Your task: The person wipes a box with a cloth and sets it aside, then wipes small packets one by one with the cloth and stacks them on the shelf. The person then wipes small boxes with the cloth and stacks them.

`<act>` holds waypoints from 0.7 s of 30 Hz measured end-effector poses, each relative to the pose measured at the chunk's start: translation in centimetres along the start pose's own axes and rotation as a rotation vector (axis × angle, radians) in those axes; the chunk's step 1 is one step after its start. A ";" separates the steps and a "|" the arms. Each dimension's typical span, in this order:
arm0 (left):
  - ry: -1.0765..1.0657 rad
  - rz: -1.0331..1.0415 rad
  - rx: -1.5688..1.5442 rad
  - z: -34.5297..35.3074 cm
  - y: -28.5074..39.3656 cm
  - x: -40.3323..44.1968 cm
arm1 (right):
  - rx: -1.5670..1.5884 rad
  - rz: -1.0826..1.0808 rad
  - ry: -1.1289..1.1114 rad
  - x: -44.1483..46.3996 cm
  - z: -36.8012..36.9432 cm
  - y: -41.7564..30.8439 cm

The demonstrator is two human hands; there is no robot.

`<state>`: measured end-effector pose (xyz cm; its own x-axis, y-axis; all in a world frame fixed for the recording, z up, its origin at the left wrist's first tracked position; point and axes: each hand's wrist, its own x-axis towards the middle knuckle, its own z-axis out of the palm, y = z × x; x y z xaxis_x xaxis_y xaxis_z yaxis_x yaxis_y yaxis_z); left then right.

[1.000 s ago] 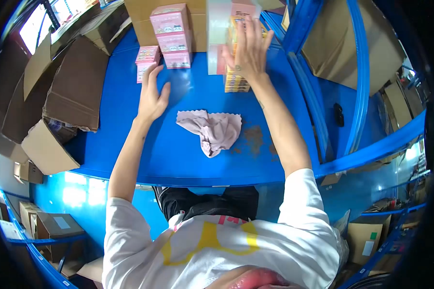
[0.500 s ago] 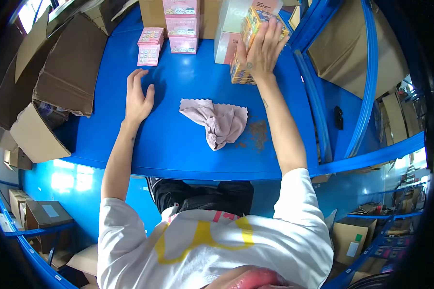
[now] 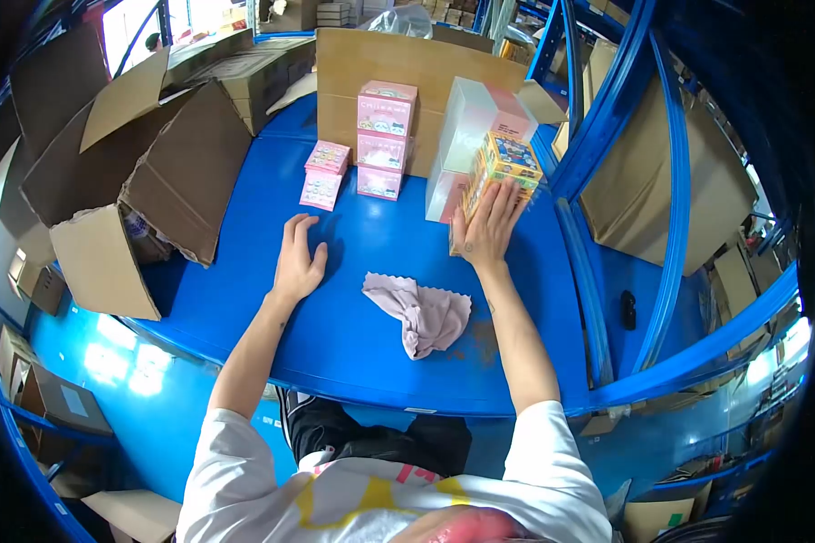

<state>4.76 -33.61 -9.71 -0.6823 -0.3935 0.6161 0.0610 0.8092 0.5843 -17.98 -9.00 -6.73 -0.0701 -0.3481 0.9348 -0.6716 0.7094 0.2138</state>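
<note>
Head view: right hand (image 3: 487,233) flat against stacked yellow boxes (image 3: 514,156)

Its fingers were straight, thumb set wide, laid on the near side of the stack rather than wrapped round it. The stack stood on the blue shelf (image 3: 353,362), just beside the white-and-pink boxes (image 3: 471,109). The left hand (image 3: 299,270), loosely bent and holding nothing, was near the pink packets (image 3: 323,181). Judging by looks, the yellow boxes were light, stiff card, slick-faced and easily dented at the corners, best held across opposite sides.
</note>
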 end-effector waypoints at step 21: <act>-0.019 -0.306 0.169 2.8 -3.7 5.4 | 0.931 0.042 -0.382 -3.0 -8.9 -5.9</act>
<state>-1.15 -37.53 -10.05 -0.6641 -0.6217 0.4153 -0.2682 0.7166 0.6438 -7.27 -6.69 -8.25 -0.2294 -0.6226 0.7481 -0.9607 0.0217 -0.2766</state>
